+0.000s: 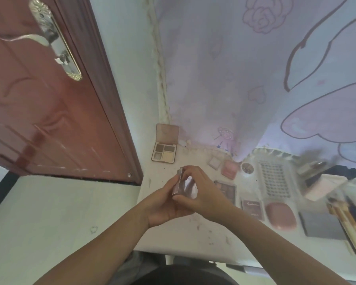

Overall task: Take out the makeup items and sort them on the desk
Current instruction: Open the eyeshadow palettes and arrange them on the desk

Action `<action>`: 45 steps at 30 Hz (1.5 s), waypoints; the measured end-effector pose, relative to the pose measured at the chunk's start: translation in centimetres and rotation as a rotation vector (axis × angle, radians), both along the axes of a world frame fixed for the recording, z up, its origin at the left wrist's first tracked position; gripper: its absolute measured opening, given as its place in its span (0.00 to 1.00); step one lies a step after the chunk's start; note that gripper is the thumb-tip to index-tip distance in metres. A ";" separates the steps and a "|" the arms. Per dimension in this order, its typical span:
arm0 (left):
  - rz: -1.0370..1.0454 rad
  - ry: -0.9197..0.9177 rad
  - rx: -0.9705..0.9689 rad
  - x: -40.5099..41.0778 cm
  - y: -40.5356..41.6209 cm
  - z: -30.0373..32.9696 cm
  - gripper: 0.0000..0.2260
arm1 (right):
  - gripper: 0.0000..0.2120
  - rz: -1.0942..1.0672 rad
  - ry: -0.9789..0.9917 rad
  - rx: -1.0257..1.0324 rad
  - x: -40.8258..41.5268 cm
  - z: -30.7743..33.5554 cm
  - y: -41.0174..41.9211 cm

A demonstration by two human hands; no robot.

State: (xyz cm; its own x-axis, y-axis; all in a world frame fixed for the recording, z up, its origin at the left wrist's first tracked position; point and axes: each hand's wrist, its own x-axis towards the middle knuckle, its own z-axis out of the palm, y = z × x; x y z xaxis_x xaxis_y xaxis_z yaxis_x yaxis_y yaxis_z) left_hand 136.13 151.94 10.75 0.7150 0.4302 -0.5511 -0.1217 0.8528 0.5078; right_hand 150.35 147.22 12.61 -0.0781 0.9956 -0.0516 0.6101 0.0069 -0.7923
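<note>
Held item: small mirrored compact (181, 185), apparently being opened for sorting.
Left hand (162, 204): grasps compact.
Right hand (201, 194): grasps compact, nearside of open palette (164, 149).

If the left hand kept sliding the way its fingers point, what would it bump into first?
The left hand points up and right, and already holds the small silvery case with the right hand. Past those, the pink compact on the desk looks likeliest, though depth is unclear.

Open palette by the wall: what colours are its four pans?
The open palette holds two brown pans, one grey-white and one pale cream, clearest in the head view.
</note>
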 end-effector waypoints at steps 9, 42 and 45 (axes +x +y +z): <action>-0.004 -0.002 0.020 -0.6 1.6 -0.6 0.21 | 0.16 -0.023 0.105 -0.068 -0.5 0.8 1.8; -0.032 -0.086 0.056 -1.0 2.0 2.5 0.23 | 0.10 0.031 0.249 -0.054 0.9 4.8 4.1; -0.067 -0.137 -0.010 -1.1 2.0 2.6 0.26 | 0.05 0.054 0.267 -0.126 1.9 6.1 4.7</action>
State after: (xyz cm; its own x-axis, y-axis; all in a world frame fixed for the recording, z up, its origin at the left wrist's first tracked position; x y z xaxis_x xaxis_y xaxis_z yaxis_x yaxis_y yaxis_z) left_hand 135.00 153.90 13.31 0.8106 0.3743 -0.4505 -0.1319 0.8661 0.4822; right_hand 152.21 151.90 18.73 -0.1585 0.9766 -0.1451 0.3816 -0.0750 -0.9213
